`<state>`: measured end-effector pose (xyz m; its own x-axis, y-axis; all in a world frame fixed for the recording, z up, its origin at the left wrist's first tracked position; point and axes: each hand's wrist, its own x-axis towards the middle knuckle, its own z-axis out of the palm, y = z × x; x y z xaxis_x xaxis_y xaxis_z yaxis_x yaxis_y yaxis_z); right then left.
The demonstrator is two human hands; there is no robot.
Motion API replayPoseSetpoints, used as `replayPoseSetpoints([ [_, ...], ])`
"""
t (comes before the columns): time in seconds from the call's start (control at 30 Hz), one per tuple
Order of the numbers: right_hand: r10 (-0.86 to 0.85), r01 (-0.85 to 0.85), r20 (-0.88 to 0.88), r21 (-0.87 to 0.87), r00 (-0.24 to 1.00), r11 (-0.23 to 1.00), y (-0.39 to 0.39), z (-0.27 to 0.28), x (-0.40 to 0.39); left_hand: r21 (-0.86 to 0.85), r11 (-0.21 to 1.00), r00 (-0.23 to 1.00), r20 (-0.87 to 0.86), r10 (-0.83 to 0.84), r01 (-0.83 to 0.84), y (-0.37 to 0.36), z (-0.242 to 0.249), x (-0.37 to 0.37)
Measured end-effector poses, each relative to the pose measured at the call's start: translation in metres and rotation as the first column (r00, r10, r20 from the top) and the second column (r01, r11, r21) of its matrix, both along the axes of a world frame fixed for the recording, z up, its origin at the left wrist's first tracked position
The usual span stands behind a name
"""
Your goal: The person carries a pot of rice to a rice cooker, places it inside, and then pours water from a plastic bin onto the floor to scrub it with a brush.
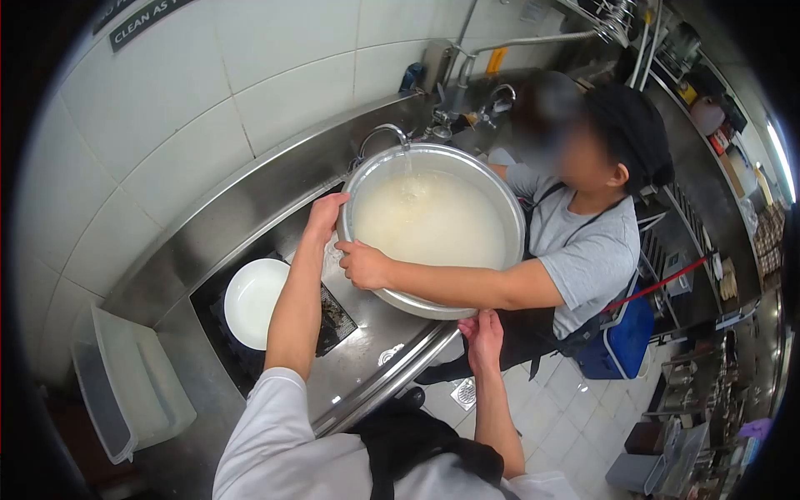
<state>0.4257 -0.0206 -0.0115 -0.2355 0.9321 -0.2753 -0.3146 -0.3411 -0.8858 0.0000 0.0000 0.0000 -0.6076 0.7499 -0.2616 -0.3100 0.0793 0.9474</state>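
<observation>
A large round metal pot holds cloudy, whitish water, and what lies beneath the surface cannot be made out. From a curved faucet a stream runs into it. My left hand is closed on the pot's left side near the rim. At the pot's near edge, my right hand has its fingers curled against the outer wall. A co-worker's hand also grips the pot, just below my left hand, with the forearm crossing the pot's near side.
A white bowl sits on a dark rack in the steel counter. Farther left stands a translucent plastic bin. The co-worker is close at the right, with a blue cooler behind on the tiled floor.
</observation>
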Motion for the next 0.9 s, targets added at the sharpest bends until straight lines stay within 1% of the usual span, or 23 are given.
replayPoseSetpoints([
  [0.07, -0.015, 0.014, -0.069, -0.02, 0.997, 1.0, 0.001, 0.003, -0.022, -0.043, 0.999, 0.999, 0.042, 0.011, -0.009, 0.002, 0.014, -0.016],
  [0.1, -0.029, 0.028, -0.039, -0.028, 0.999, 0.999, -0.007, 0.011, 0.015, -0.052, 0.999, 0.997, 0.072, -0.002, 0.005, -0.002, 0.002, 0.019],
  [0.23, -0.023, 0.023, -0.024, -0.007, 0.999, 1.0, -0.004, 0.017, 0.01, -0.039, 0.999, 0.998, 0.056, -0.001, 0.003, 0.001, 0.002, 0.011],
  [0.3, -0.048, 0.048, 0.007, 0.014, 0.999, 0.999, -0.004, 0.018, 0.009, -0.063, 0.998, 0.997, 0.075, -0.008, 0.013, 0.0, 0.001, 0.008],
  [0.37, -0.047, 0.047, -0.011, 0.015, 0.999, 0.999, -0.002, 0.018, 0.009, -0.041, 0.999, 0.996, 0.086, -0.016, 0.02, 0.003, -0.004, 0.003],
  [0.5, -0.024, 0.025, -0.034, 0.024, 0.999, 0.999, 0.0, 0.011, 0.009, -0.015, 1.0, 0.992, 0.127, -0.017, 0.019, 0.0, 0.001, 0.006],
  [0.7, -0.033, 0.034, -0.047, 0.014, 0.998, 0.999, 0.0, 0.013, 0.009, 0.022, 1.0, 0.987, 0.16, -0.006, 0.002, -0.002, 0.004, 0.012],
  [0.9, -0.04, 0.041, -0.051, 0.016, 0.998, 0.999, -0.002, 0.016, 0.009, 0.019, 1.0, 0.986, 0.168, -0.007, 0.004, -0.002, 0.005, 0.014],
])
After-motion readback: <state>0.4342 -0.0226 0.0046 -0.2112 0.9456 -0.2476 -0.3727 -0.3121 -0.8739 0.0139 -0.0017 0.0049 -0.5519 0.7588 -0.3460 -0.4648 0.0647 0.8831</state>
